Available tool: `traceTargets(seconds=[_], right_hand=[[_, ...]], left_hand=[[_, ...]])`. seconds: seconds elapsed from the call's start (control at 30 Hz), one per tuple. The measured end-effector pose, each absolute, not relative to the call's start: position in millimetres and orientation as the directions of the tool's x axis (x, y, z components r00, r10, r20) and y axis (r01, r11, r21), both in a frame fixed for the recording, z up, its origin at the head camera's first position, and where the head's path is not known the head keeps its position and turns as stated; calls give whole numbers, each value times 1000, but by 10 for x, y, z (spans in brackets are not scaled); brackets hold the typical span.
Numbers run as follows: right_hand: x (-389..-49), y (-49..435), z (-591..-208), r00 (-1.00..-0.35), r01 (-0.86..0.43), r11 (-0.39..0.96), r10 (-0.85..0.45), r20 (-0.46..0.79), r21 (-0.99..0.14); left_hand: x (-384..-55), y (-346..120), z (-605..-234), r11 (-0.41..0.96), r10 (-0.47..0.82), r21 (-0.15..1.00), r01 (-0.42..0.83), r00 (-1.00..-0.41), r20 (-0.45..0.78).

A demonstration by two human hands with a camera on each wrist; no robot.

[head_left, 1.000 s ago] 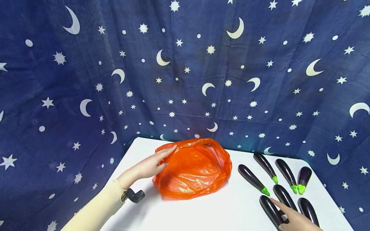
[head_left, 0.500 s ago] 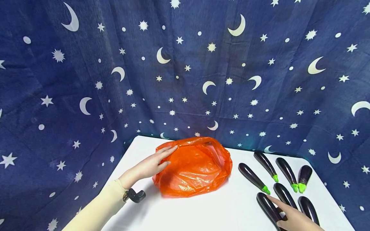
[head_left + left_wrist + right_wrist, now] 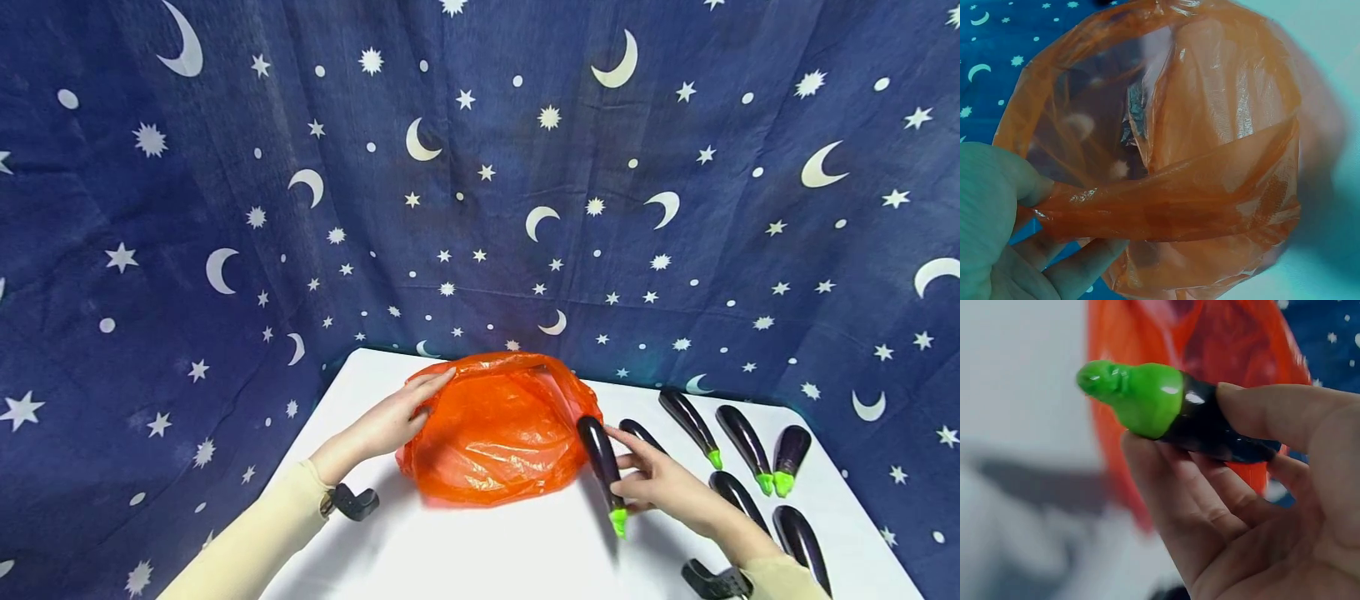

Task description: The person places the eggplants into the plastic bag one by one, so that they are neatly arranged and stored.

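An orange plastic bag (image 3: 510, 450) lies on the table with its mouth spread wide. My left hand (image 3: 386, 425) pinches its left rim; in the left wrist view the thumb is inside the folded edge of the bag (image 3: 1222, 200) and fingers are behind it. My right hand (image 3: 667, 487) grips an eggplant (image 3: 597, 446) near its green stem end, thumb on one side and fingers on the other. The eggplant's dark, rounded end overlaps the bag's right edge in the head view. In the right wrist view the green cap (image 3: 1154, 403) points away from the palm.
Several more eggplants lie at the right of the white table (image 3: 510, 554), among them one at the back (image 3: 686, 421) and one near the front (image 3: 801, 542). A dark blue curtain (image 3: 480, 217) with moons and stars hangs behind and beside the table.
My right hand has picked up the front-left eggplant and carried it left and away from me to the bag's right edge. My left hand stays at the bag's left rim.
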State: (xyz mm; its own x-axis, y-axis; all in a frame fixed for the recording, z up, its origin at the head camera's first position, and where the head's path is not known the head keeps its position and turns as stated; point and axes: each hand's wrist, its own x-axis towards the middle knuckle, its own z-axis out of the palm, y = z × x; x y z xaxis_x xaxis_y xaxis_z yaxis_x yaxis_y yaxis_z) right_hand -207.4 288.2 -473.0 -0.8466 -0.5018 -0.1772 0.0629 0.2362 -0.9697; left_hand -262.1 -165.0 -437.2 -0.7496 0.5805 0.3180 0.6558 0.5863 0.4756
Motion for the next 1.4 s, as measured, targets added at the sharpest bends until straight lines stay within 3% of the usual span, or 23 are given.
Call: traceTargets(seconds=[0.4,0.73,0.97,1.4], right_hand=[[-2823,1381,-4873,-836,187,88,-508,-205,-978],[-3164,497,-5106,-848,261,53,-464,-255,-964],[-3237,213,-5174,-862,269,12,-444,-246,-963],[-3238,96,-5303,-868,186,52,-459,-189,-981]], left_hand=[[-2672,-1595,-4398,552,583,522,650,-748,316],[-2658,-1593,-4405,533,567,561,633,-760,319],[-2653,-1604,-4376,513,571,561,650,-746,342],[-2604,-1640,-4413,536,593,530,657,-740,317]])
